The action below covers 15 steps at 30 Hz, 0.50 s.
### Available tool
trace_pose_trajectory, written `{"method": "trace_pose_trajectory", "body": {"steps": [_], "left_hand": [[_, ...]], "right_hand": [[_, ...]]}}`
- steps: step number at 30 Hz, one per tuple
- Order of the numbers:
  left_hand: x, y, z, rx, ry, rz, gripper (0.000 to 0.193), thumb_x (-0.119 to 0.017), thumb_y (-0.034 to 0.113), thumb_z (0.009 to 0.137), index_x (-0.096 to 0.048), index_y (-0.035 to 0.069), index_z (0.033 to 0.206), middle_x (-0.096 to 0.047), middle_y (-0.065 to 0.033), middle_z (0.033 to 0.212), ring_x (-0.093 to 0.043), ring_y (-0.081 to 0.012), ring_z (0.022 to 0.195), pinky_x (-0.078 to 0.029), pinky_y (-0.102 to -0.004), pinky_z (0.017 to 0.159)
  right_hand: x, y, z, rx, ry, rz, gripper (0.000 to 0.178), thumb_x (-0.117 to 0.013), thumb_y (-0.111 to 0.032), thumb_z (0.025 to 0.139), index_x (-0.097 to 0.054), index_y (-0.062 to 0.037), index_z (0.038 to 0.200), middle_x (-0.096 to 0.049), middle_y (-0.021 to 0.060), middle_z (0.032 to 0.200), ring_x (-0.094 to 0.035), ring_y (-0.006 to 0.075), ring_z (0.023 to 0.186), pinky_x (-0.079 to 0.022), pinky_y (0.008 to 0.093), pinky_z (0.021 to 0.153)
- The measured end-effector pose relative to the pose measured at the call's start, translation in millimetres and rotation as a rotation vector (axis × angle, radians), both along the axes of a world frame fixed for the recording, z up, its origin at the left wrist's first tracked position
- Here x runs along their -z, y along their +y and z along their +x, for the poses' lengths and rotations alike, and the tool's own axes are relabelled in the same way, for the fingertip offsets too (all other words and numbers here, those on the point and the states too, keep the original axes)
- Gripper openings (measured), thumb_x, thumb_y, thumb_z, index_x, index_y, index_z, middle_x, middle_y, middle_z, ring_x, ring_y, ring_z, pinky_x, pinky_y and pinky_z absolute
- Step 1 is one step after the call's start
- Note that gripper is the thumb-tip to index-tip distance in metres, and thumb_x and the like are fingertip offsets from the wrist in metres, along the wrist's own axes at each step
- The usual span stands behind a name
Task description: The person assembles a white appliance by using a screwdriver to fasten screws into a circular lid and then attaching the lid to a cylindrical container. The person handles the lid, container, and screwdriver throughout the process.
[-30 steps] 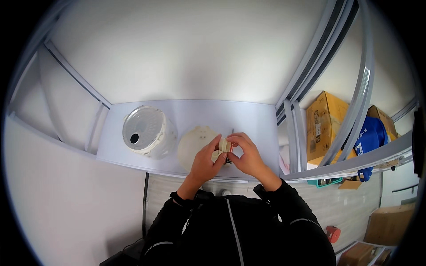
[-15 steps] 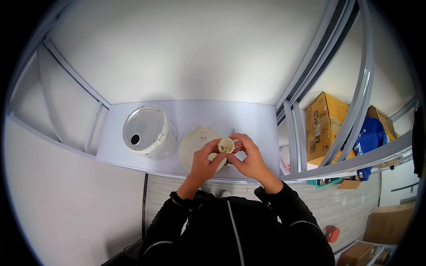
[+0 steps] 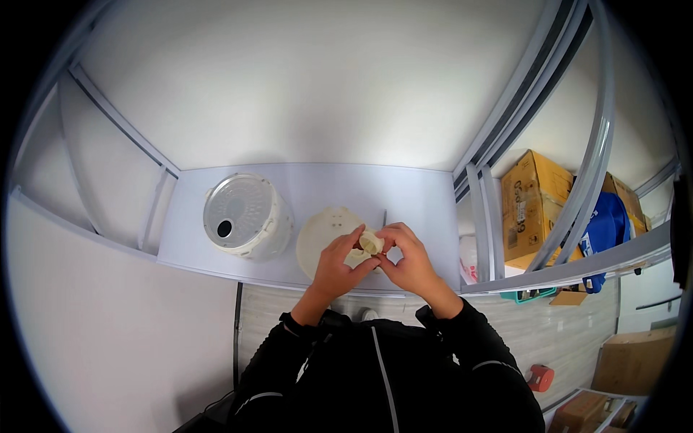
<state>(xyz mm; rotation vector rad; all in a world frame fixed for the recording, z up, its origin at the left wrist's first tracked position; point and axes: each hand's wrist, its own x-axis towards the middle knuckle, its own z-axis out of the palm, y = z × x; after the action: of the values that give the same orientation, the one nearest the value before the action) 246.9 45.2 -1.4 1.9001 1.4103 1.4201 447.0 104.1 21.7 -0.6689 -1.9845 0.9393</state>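
Observation:
Between both hands I hold a small cream-coloured round plastic part, hollow like a cup, tilted with its opening turned partly toward me. My left hand grips its left side with thumb and fingers. From the right, my right hand pinches it, the two thumbs close together at its near side. Beneath, partly covered by my left hand, a flat cream disc lies on the white table. A thin dark rod-like tool lies just beyond my right fingers, its lower part hidden.
At the table's left stands a white drum-shaped appliance housing with a clear top and a dark round hole. Grey metal frame posts rise on the right. Beyond them are a cardboard box and a blue bag. A red object sits on the floor.
The round plastic part has been tilted and brought slightly nearer to me, so its opening faces less upward. Both hands stay on it. The view has shifted slightly.

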Motion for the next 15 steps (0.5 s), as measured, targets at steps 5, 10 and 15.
{"method": "trace_pose_trajectory", "body": {"steps": [5,10,15], "left_hand": [[11,-2,-12,0.034,-0.052,-0.076,0.065,-0.084,0.021,0.095,-0.062,-0.004,0.15,-0.079,-0.0175,0.115,-0.079,-0.032,0.105,-0.061,-0.0396,0.093],[9,2,-16,0.124,-0.131,-0.064,0.06,-0.078,0.022,0.101,-0.06,-0.005,0.152,-0.078,-0.0202,0.117,-0.078,-0.0343,0.108,-0.06,-0.0414,0.095],[5,7,-24,0.162,-0.106,-0.038,0.061,-0.077,0.017,0.097,-0.06,-0.004,0.152,-0.078,-0.0191,0.113,-0.077,-0.0336,0.101,-0.059,-0.0421,0.094]], "right_hand": [[-11,-1,-3,-0.169,-0.01,-0.046,0.061,-0.078,0.01,0.089,-0.063,-0.0058,0.146,-0.058,0.0141,0.143,-0.069,0.0265,0.113,-0.06,0.0365,0.096],[-2,0,-6,-0.194,0.086,-0.176,0.06,-0.076,0.007,0.095,-0.059,-0.0021,0.151,-0.054,0.0183,0.149,-0.072,0.0271,0.115,-0.061,0.0374,0.1],[10,1,-7,-0.19,0.124,-0.259,0.056,-0.072,0.005,0.101,-0.054,-0.002,0.154,-0.06,0.0182,0.145,-0.073,0.0248,0.117,-0.061,0.038,0.102]]}}
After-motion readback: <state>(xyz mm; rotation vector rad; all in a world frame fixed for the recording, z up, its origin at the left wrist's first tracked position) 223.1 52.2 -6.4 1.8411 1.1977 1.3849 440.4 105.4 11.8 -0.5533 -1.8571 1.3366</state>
